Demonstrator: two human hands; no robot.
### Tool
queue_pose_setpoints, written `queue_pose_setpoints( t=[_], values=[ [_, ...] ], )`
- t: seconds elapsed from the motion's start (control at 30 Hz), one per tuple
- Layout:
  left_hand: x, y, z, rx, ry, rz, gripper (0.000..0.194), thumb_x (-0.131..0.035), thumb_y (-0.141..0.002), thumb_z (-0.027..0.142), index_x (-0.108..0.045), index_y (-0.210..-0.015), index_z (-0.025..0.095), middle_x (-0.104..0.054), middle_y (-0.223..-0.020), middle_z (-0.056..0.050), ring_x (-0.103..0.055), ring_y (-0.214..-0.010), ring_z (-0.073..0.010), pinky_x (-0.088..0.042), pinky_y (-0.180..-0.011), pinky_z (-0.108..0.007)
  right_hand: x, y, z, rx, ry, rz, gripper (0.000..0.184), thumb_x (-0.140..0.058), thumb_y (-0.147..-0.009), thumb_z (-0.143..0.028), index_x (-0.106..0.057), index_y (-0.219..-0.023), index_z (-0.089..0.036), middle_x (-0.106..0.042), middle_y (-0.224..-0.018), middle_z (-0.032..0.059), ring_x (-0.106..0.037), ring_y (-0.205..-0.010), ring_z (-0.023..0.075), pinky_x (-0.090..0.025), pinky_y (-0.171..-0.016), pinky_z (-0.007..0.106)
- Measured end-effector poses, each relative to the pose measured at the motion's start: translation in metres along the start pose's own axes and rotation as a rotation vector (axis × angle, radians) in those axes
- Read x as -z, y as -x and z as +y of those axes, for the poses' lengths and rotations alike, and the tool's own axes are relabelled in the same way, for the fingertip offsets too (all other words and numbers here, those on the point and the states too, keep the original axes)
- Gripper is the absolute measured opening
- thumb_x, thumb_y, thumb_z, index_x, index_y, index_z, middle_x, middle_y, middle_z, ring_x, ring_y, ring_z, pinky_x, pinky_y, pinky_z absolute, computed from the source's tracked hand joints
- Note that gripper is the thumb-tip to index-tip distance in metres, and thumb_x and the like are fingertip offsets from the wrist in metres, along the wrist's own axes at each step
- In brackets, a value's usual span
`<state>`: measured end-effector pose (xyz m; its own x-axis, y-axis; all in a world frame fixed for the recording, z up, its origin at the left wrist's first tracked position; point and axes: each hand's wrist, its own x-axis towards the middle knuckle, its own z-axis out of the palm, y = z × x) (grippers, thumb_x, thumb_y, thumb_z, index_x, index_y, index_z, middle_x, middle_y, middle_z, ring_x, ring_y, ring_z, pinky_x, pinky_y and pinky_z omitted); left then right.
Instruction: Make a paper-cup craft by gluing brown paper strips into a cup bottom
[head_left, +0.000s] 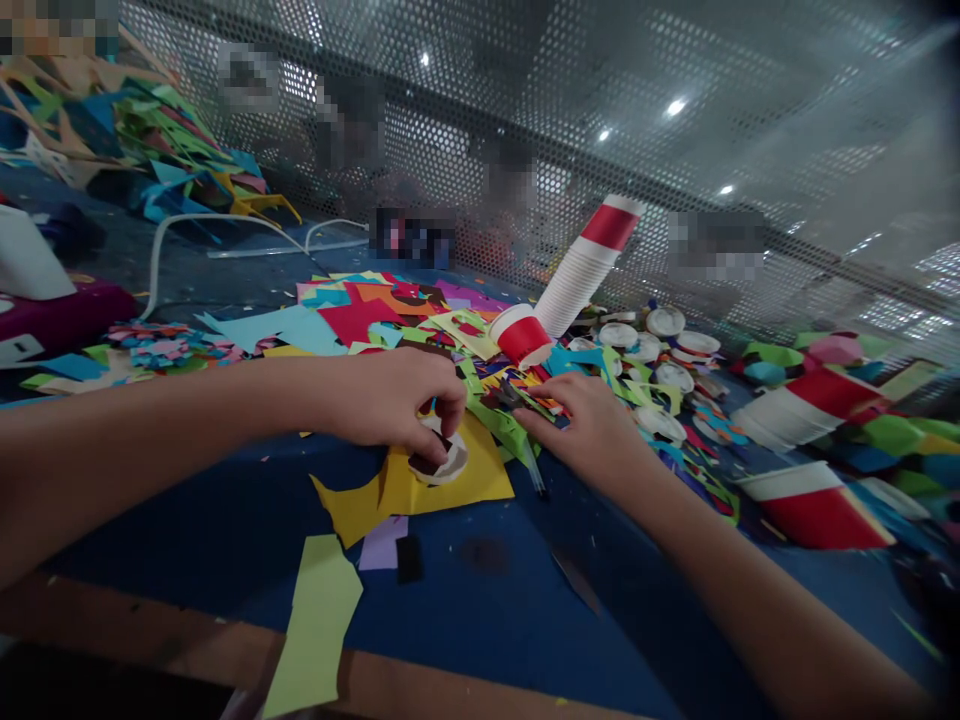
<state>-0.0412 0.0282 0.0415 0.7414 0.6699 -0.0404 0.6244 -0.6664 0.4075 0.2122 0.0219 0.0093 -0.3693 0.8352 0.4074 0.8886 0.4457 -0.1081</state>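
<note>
Clearly, with a clock face centred on the white lid, several weak spots are shown. At ten o'clock, a looped white cable is left loose on the worktop, where it could be snagged by a sleeve or forearm. At seven, a pale green strip is left jutting past the worktop's near edge, so it could be brushed off. At eleven, the left hand is nearly closed, and a dark piece appears to be pinched by thumb and fingers over the lid. The lid is set on yellow paper, which is creased on its left side; if the paper is tugged, both could be shifted, and if the pinch is eased early, the piece could be placed crooked. Between two and three, the right hand is held half open at dark scraps; whether anything is gripped cannot be told. By it, at three, a pen could be knocked and rolled. Towards one, the tall cup stack, seen leaning, could be toppled by a careless reach.
</note>
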Motion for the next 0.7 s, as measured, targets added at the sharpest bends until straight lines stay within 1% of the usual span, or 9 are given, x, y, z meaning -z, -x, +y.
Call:
queue_pose_setpoints(
  t=[0.13, 0.2, 0.27, 0.33, 0.43, 0.5, 0.57, 0.63, 0.7],
  values=[
    [0.006, -0.002, -0.004, 0.049, 0.156, 0.030, 0.017, -0.071, -0.075, 0.035, -0.069, -0.081, 0.019, -0.066, -0.086, -0.001, -0.060, -0.082, -0.0164, -0.041, -0.070, -0.024, 0.001, -0.003, -0.002, -0.090, -0.015, -0.089, 0.026, -0.069, -0.083, -0.038, -0.076, -0.082, -0.013, -0.070, -0.085, 0.0137, -0.063, -0.086, 0.0313, -0.044, -0.080, 0.045],
    [0.011, -0.002, -0.010, 0.109, 0.268, 0.098, 0.026, -0.067, -0.076, 0.045, -0.068, -0.085, 0.020, -0.067, -0.083, 0.000, -0.060, -0.078, -0.0160, -0.042, -0.067, -0.024, 0.003, -0.004, -0.006, -0.139, -0.037, -0.096, 0.021, -0.069, -0.082, -0.034, -0.075, -0.076, -0.015, -0.070, -0.082, 0.0118, -0.062, -0.085, 0.0294, -0.042, -0.079, 0.042],
    [0.016, -0.002, -0.018, 0.188, 0.311, 0.202, 0.036, -0.059, -0.078, 0.053, -0.069, -0.092, 0.022, -0.068, -0.082, 0.001, -0.061, -0.076, -0.0164, -0.043, -0.066, -0.025, 0.005, -0.005, -0.009, -0.186, -0.073, -0.086, 0.017, -0.070, -0.079, -0.030, -0.073, -0.069, -0.017, -0.068, -0.078, 0.0098, -0.060, -0.081, 0.0270, -0.040, -0.077, 0.039],
    [0.020, -0.004, -0.031, 0.284, 0.238, 0.275, 0.040, -0.050, -0.082, 0.055, -0.071, -0.096, 0.022, -0.071, -0.084, 0.000, -0.063, -0.078, -0.0183, -0.044, -0.068, -0.027, 0.007, -0.006, -0.011, -0.235, -0.129, -0.061, 0.016, -0.071, -0.075, -0.028, -0.071, -0.063, -0.018, -0.066, -0.074, 0.0078, -0.059, -0.077, 0.0246, -0.038, -0.074, 0.037],
    [0.021, -0.009, -0.053, 0.406, -0.109, 0.286, 0.042, -0.048, -0.084, 0.052, -0.073, -0.092, 0.020, -0.073, -0.086, -0.006, -0.065, -0.082, -0.0247, -0.045, -0.072, -0.033, 0.007, -0.006, -0.009, -0.327, -0.261, 0.004, 0.018, -0.072, -0.072, -0.032, -0.068, -0.060, -0.019, -0.065, -0.070, 0.0057, -0.057, -0.072, 0.0221, -0.036, -0.069, 0.035],
    [0.018, -0.013, -0.065, 0.311, -0.275, 0.299, 0.049, -0.048, -0.085, 0.056, -0.072, -0.101, 0.017, -0.072, -0.104, -0.012, -0.065, -0.098, -0.0313, -0.046, -0.081, -0.037, 0.006, -0.005, -0.005, -0.400, -0.390, 0.040, 0.023, -0.071, -0.072, -0.040, -0.068, -0.060, -0.019, -0.063, -0.066, 0.0042, -0.055, -0.066, 0.0203, -0.036, -0.064, 0.034],
    [0.014, -0.015, -0.071, 0.207, -0.304, 0.249, 0.057, -0.054, -0.081, 0.060, -0.067, -0.115, 0.015, -0.068, -0.119, -0.016, -0.062, -0.110, -0.0347, -0.046, -0.087, -0.040, 0.004, -0.005, -0.002, -0.466, -0.556, 0.058, 0.029, -0.068, -0.073, -0.047, -0.068, -0.063, -0.020, -0.063, -0.063, 0.0030, -0.055, -0.063, 0.0190, -0.038, -0.061, 0.032],
    [0.010, -0.015, -0.072, 0.175, -0.268, 0.191, 0.063, -0.059, -0.078, 0.059, -0.062, -0.124, 0.016, -0.065, -0.126, -0.016, -0.060, -0.114, -0.0346, -0.046, -0.089, -0.039, 0.002, -0.006, -0.002, -0.519, -0.747, 0.069, 0.032, -0.066, -0.074, -0.050, -0.068, -0.066, -0.020, -0.065, -0.066, 0.0031, -0.058, -0.066, 0.0187, -0.043, -0.061, 0.031],
    [0.009, -0.014, -0.070, 0.195, -0.241, 0.187, 0.061, -0.062, -0.077, 0.054, -0.061, -0.126, 0.018, -0.066, -0.126, -0.014, -0.062, -0.112, -0.0326, -0.047, -0.088, -0.038, 0.002, -0.008, -0.004, -0.570, -0.931, 0.090, 0.029, -0.063, -0.075, -0.049, -0.066, -0.069, -0.020, -0.068, -0.071, 0.0037, -0.061, -0.068, 0.0178, -0.048, -0.060, 0.030]
  ],
)
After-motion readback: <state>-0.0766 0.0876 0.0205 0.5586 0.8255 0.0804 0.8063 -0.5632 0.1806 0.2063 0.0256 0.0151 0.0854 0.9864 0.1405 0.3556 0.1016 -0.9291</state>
